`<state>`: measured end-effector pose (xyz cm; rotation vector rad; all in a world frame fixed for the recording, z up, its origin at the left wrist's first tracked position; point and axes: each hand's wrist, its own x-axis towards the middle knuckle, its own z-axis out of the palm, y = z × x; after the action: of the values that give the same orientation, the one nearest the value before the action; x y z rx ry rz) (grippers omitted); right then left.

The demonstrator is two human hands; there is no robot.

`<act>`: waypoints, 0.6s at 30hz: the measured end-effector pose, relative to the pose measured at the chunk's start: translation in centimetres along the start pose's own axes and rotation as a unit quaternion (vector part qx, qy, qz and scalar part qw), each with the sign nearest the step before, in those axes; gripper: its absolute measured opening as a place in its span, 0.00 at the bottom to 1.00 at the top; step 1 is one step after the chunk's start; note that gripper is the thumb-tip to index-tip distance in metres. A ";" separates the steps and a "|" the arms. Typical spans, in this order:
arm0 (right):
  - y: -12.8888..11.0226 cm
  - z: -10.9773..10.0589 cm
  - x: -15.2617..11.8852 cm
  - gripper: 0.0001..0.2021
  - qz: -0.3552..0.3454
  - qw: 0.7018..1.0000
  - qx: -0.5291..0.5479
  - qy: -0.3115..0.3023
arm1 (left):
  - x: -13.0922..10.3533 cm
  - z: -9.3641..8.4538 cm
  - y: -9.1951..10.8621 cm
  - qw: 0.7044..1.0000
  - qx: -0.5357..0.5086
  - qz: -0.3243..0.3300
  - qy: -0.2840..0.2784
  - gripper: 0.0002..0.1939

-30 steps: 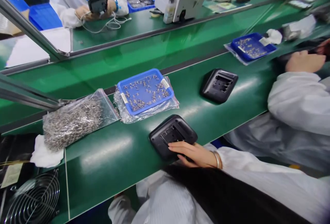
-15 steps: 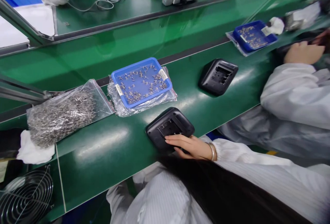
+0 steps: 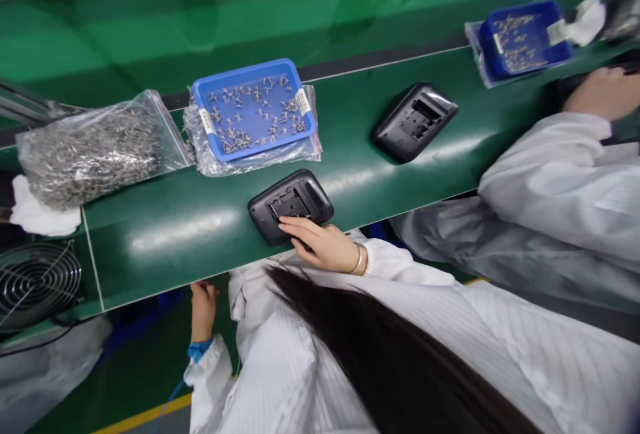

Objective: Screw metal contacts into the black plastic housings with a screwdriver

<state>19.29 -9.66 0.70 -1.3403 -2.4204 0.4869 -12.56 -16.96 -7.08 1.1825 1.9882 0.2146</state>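
Note:
My right hand [image 3: 327,246], with a silver bangle at the wrist, rests on the near edge of a black plastic device [image 3: 267,214]. The index finger stretches to the recessed compartment in its upper face; the other fingers are apart and partly bent. Off the bench's front edge, low on the left, hangs my left hand [image 3: 203,307], a blue band around its wrist; its fingers are too small and partly hidden to read. Just beyond the device lies a blue tray [image 3: 250,114] of small metal spring-like pieces, on clear plastic bags. A second black device [image 3: 400,134] sits farther right.
A clear bag of metal pieces [image 3: 95,154] lies at left, beside a white cloth [image 3: 43,211] and a fan with a wire guard [image 3: 40,281]. At right are another blue tray [image 3: 525,64] and a co-worker's sleeve [image 3: 545,167]. Dark hair [image 3: 390,347] covers the lower middle.
The view has tilted down, so bench items appear higher and farther left. My left hand has come into view below the bench edge. My right hand stays on the device.

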 end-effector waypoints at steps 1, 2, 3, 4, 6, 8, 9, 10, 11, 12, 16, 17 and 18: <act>-0.1 -0.3 -0.2 0.20 -0.001 1.000 -0.004 0.001 | -1.6 0.3 0.5 0.999 -0.026 0.009 -0.020 0.12; -0.2 -0.7 -0.4 0.20 -0.003 1.000 -0.005 0.007 | -3.3 0.5 1.5 0.997 -0.061 0.032 -0.045 0.11; -0.2 -1.1 -0.6 0.20 -0.004 1.000 -0.005 0.016 | -4.8 0.6 2.9 0.989 -0.104 0.077 -0.073 0.10; -0.2 -1.5 -0.8 0.19 -0.005 1.000 -0.004 0.025 | -6.0 0.6 4.8 0.974 -0.150 0.134 -0.100 0.10; 0.0 -2.3 -1.2 0.18 -0.008 0.999 -0.002 0.043 | -6.9 0.2 9.5 0.909 -0.260 0.300 -0.127 0.09; 0.1 -2.9 -1.6 0.17 -0.016 0.999 -0.004 0.051 | -5.1 -0.6 14.5 0.856 -0.300 0.417 -0.064 0.05; 0.2 -3.0 -1.8 0.17 -0.020 0.999 -0.007 0.050 | -3.4 -1.0 16.8 0.850 -0.276 0.449 -0.016 0.04; 0.2 -3.0 -1.9 0.17 -0.023 0.999 -0.008 0.046 | -1.4 -1.5 18.9 0.863 -0.217 0.455 0.038 0.05; 0.1 -3.0 -2.0 0.16 -0.026 0.999 -0.008 0.040 | 0.8 -2.0 20.7 0.873 -0.145 0.457 0.085 0.08; 0.0 -2.8 -2.0 0.16 -0.027 0.999 -0.007 0.037 | 2.8 -2.5 22.3 0.877 -0.077 0.463 0.100 0.10; -0.6 -1.7 -2.1 0.16 -0.037 0.997 0.008 0.066 | 7.7 -3.9 26.6 0.867 0.055 0.479 0.125 0.21; -0.6 -1.5 -2.0 0.16 -0.038 0.996 0.011 0.079 | 7.9 -4.0 27.1 0.861 0.064 0.481 0.155 0.24; -0.6 -1.3 -1.9 0.16 -0.039 0.995 0.014 0.090 | 7.8 -4.0 27.3 0.853 0.065 0.476 0.203 0.27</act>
<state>20.39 -11.45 1.91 -1.2168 -2.2999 0.3619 0.91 5.22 5.11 2.2956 1.5704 0.8978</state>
